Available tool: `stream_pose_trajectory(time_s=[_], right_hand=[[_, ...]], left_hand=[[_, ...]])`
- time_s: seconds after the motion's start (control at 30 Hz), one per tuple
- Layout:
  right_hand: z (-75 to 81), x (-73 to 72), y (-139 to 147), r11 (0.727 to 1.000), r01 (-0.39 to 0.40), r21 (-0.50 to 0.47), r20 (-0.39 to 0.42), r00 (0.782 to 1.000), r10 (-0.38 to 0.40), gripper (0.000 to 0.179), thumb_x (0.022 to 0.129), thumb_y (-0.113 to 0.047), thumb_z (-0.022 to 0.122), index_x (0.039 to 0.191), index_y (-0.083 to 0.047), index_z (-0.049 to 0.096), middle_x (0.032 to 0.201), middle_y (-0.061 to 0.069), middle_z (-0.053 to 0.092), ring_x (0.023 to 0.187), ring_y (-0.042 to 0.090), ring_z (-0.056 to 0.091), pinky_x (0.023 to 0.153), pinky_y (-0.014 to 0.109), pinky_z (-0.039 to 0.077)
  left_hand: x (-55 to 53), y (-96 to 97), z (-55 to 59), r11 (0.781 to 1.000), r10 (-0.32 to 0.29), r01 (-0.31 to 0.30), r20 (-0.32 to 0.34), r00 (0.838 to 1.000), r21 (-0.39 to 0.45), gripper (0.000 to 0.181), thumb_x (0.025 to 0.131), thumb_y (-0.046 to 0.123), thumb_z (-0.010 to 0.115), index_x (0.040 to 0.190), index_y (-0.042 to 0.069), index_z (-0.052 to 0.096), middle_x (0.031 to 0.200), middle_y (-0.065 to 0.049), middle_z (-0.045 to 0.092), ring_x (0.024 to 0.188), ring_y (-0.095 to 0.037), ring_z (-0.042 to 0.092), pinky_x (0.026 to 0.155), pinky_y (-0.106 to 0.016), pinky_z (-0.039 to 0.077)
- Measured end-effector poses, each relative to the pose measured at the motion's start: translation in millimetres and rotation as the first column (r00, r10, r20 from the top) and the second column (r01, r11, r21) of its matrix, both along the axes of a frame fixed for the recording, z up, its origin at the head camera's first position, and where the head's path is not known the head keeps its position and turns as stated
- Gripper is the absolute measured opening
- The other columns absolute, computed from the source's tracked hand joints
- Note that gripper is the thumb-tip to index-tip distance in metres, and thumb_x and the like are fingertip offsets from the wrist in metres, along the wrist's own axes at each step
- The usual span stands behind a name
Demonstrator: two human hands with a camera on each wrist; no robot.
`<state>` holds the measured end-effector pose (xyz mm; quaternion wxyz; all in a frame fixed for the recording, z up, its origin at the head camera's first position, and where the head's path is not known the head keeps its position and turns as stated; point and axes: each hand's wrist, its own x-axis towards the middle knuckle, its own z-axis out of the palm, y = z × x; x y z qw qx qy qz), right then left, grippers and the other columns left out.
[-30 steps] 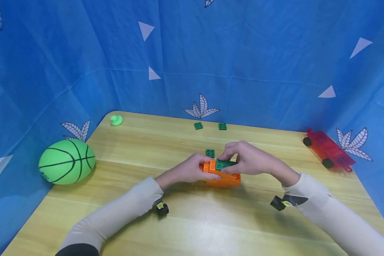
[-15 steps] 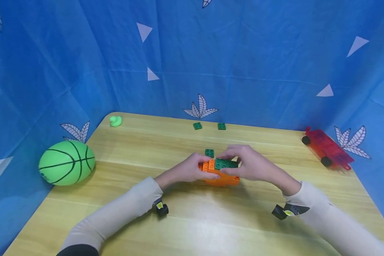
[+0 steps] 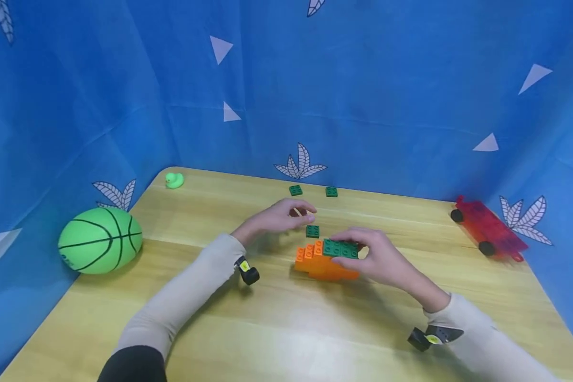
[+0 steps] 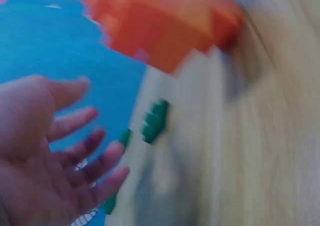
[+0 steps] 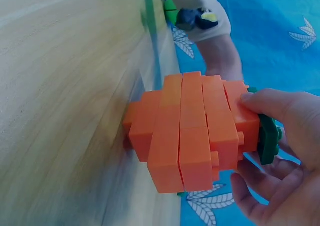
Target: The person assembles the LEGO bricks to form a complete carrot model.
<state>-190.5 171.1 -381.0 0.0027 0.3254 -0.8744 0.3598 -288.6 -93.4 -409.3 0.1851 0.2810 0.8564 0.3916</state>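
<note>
A stepped block build of orange toy bricks [image 3: 328, 269] stands mid-table, with a strip of dark green bricks [image 3: 341, 249] along its top. My right hand [image 3: 383, 261] grips it at the green end, thumb on the near side and fingers behind. In the right wrist view the thumb presses an orange brick beside the green piece [image 5: 268, 140]. My left hand [image 3: 284, 215] hovers behind and left of the build, fingers loosely spread and holding nothing. Just beyond its fingertips lies a small green brick [image 3: 312, 231]. The left wrist view is blurred.
Two more green bricks, a left one [image 3: 295, 190] and a right one [image 3: 331, 191], lie at the table's back edge. A green duck [image 3: 174, 181] sits back left, a green basketball [image 3: 100, 241] at the left edge, and a red skateboard [image 3: 492, 227] at the right. Blue curtain surrounds the table.
My left hand has let go of the orange build and moved back and left, toward the small green brick. My right hand keeps its grip on the build.
</note>
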Motion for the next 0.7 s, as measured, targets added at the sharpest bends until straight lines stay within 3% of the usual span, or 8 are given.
stream_pose_trajectory(time_s=[0.07, 0.2, 0.43, 0.53, 0.7], right_hand=[[-0.3, -0.2, -2, 1.0, 0.001, 0.001, 0.02, 1.0, -0.001, 0.038, 0.086, -0.021, 0.084, 0.122, -0.015, 0.074, 0.11, 0.0, 0.076, 0.085, 0.009, 0.064, 0.076, 0.027, 0.058], [0.8, 0.5, -2, 1.0, 0.025, 0.004, 0.045, 0.999, -0.025, 0.037, 0.085, -0.019, 0.085, 0.119, -0.013, 0.074, 0.105, -0.001, 0.077, 0.083, 0.01, 0.065, 0.075, 0.028, 0.058], [3.5, -1.7, -5, 0.999, 0.03, 0.011, 0.076, 0.997, -0.03, 0.036, 0.084, -0.021, 0.086, 0.117, -0.012, 0.074, 0.102, -0.002, 0.077, 0.084, 0.01, 0.066, 0.075, 0.029, 0.058], [2.8, -2.1, -5, 0.999, 0.032, 0.001, 0.096, 0.995, -0.032, 0.035, 0.084, -0.022, 0.086, 0.116, -0.014, 0.074, 0.102, -0.003, 0.077, 0.084, 0.011, 0.066, 0.075, 0.029, 0.057], [0.0, -3.0, -4, 0.999, 0.025, -0.032, 0.095, 0.995, -0.022, 0.033, 0.085, -0.022, 0.086, 0.115, -0.015, 0.075, 0.101, -0.003, 0.076, 0.083, 0.011, 0.064, 0.075, 0.028, 0.056]], left_hand=[[-4.2, 4.8, -8.5, 0.996, 0.033, -0.035, -0.026, 0.999, -0.079, 0.052, 0.1, 0.038, 0.066, 0.146, 0.014, 0.056, 0.14, -0.012, 0.061, 0.124, -0.027, 0.062, 0.104, -0.042, 0.054], [-6.4, 19.0, -22.3, 0.974, -0.01, -0.013, -0.101, 0.995, -0.224, 0.057, 0.093, 0.031, 0.077, 0.145, 0.015, 0.058, 0.141, -0.011, 0.059, 0.128, -0.026, 0.058, 0.111, -0.043, 0.049], [-1.9, 24.8, -25.1, 0.941, -0.039, -0.034, -0.209, 0.977, -0.337, 0.033, 0.095, 0.026, 0.075, 0.125, 0.011, 0.07, 0.121, -0.005, 0.065, 0.11, -0.019, 0.059, 0.102, -0.037, 0.052], [3.9, 18.2, -18.1, 0.946, -0.055, -0.015, -0.207, 0.977, -0.324, 0.035, 0.098, 0.028, 0.071, 0.128, 0.01, 0.069, 0.125, -0.005, 0.069, 0.111, -0.018, 0.063, 0.102, -0.037, 0.053], [23.9, 2.7, 9.2, 0.992, -0.017, 0.0, -0.13, 0.991, -0.123, 0.043, 0.1, 0.027, 0.068, 0.14, 0.01, 0.062, 0.136, -0.005, 0.068, 0.112, -0.018, 0.068, 0.101, -0.036, 0.057]])
